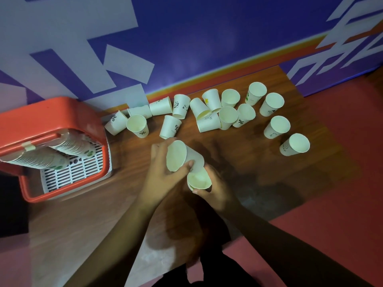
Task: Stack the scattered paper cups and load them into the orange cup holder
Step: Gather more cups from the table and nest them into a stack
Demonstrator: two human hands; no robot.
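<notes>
My left hand (pixel 161 172) grips a white paper cup (pixel 182 155), tilted with its mouth toward me. Just below it my right hand (pixel 215 189) holds a second paper cup (pixel 199 180), mouth up, its rim touching the first cup's base. Several more white paper cups (pixel 226 112) lie scattered on the wooden table (pixel 248 162) beyond my hands, some upright, some on their sides. The orange cup holder (pixel 51 123) stands at the left, with two stacks of cups (pixel 70 146) lying inside on its white grid.
A blue and white patterned wall (pixel 186 38) runs along the table's far edge. The table's right edge (pixel 323 146) drops to a red floor (pixel 352 162). Upright cups (pixel 295 145) stand close to that right edge.
</notes>
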